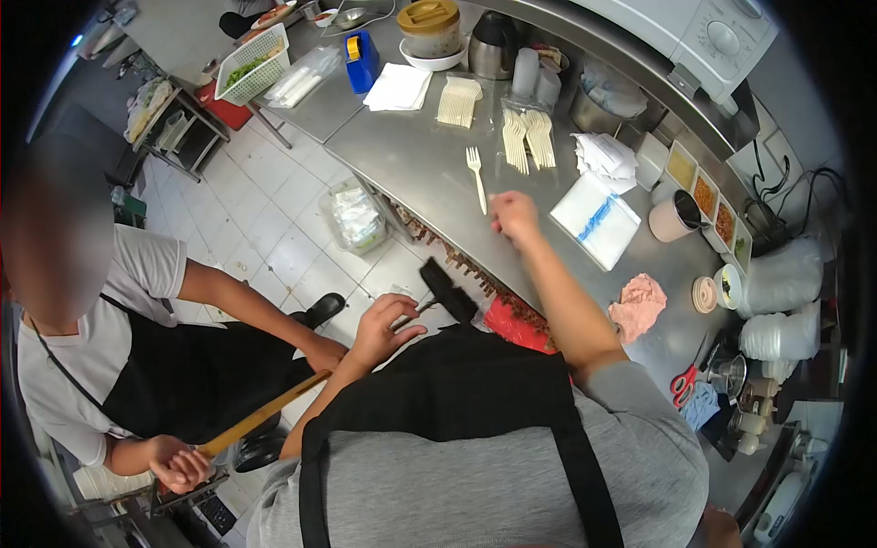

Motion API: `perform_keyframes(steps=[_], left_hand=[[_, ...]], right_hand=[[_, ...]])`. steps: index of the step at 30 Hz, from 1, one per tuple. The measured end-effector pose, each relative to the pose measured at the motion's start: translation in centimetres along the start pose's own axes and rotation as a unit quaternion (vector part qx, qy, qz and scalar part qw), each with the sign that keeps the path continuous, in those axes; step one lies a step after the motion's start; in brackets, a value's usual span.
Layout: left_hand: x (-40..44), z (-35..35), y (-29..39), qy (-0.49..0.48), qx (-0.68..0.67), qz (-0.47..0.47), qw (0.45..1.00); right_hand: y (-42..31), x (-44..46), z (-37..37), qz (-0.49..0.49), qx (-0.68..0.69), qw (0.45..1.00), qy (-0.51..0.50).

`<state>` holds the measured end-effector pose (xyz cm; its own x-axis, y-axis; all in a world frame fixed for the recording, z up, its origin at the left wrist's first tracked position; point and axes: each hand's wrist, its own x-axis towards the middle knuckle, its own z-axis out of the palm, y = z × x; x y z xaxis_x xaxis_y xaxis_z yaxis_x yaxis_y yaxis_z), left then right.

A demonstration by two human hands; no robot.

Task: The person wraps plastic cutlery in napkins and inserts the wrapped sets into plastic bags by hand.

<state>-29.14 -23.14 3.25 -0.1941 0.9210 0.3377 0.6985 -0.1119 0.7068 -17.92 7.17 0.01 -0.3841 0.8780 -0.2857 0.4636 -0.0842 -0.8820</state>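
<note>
My right hand (513, 217) is over the steel counter with its fingers curled in; nothing shows in them. Just left of the fingertips lies a single pale fork (477, 181), its handle end close to the hand. I cannot tell if they touch. My left hand (382, 331) is held low in front of my apron, thumb and fingers apart, holding nothing. Near it runs the handle of a black-headed broom or squeegee (448, 290). A co-worker's hand (179, 464) grips a yellowish stick (265, 416), which may be the same handle.
Bundled forks (459, 100), bagged spoons or forks (528, 137), white napkins (398, 88) and a white-and-blue packet (596, 219) lie on the counter (411, 151). A pink cloth (638, 307) and red scissors (683, 385) are at right. A co-worker (201, 365) stands at left.
</note>
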Motion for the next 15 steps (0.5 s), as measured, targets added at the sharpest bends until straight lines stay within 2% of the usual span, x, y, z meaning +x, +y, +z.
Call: perform_keyframes(steps=[1, 2, 7, 8, 11, 15], left_hand=[[-0.2, 0.0, 0.1, 0.002, -0.001, -0.004, 1.0], [-0.6, -0.1, 0.1, 0.002, 0.001, -0.01, 1.0], [-3.0, -0.3, 0.3, 0.018, 0.008, -0.037, 0.999], [-3.5, -0.3, 0.3, 0.023, 0.011, -0.045, 0.999], [-4.4, -0.6, 0.1, 0.033, 0.016, -0.054, 0.998], [-5.5, -0.7, 0.2, 0.034, 0.013, -0.055, 0.998]], right_hand=[[1.3, 1.4, -0.8, -0.117, -0.082, 0.984, 0.102], [2.5, 3.3, -1.5, -0.232, -0.161, 0.938, 0.199], [-0.3, 6.5, -4.2, -0.115, -0.332, 0.909, 0.225], [-0.5, 7.2, -4.1, -0.057, -0.322, 0.923, 0.202], [-0.1, 7.7, -4.2, -0.046, -0.28, 0.936, 0.208], [1.9, 8.3, -5.6, -0.111, -0.273, 0.941, 0.169]])
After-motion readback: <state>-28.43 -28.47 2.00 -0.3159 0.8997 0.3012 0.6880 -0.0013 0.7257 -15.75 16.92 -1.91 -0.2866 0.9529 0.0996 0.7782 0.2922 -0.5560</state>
